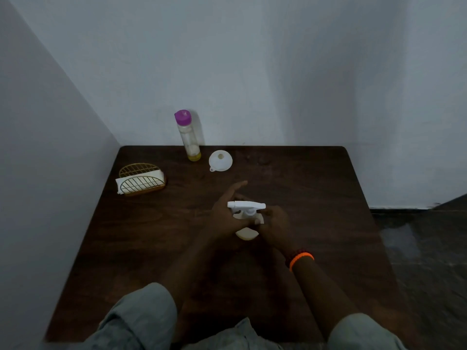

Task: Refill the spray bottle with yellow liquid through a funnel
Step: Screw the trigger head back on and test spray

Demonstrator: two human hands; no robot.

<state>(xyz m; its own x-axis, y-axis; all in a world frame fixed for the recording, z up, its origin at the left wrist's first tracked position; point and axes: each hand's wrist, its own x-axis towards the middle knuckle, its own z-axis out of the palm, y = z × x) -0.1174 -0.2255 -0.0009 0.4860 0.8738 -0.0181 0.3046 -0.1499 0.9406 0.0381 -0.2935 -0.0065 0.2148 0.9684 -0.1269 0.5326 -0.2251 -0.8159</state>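
Both hands meet at the spray bottle [246,224], which stands mid-table, near the person. The left hand [226,215] wraps the bottle's left side with its forefinger stretched loose toward the far edge, apparently to steady the body, while the right hand [274,224] closes around the neck just beneath the white trigger head [246,207], a grip that suits twisting the head off; whether the collar has begun to loosen cannot be told. An orange wristband [301,258] circles the right wrist. Farther off, the white funnel [220,160] lies on the dark table [316,198], unused, and just left of it stands the capped refill bottle [189,136] with only a little yellow liquid at its base. At far left sits a gold wire napkin holder [141,180].
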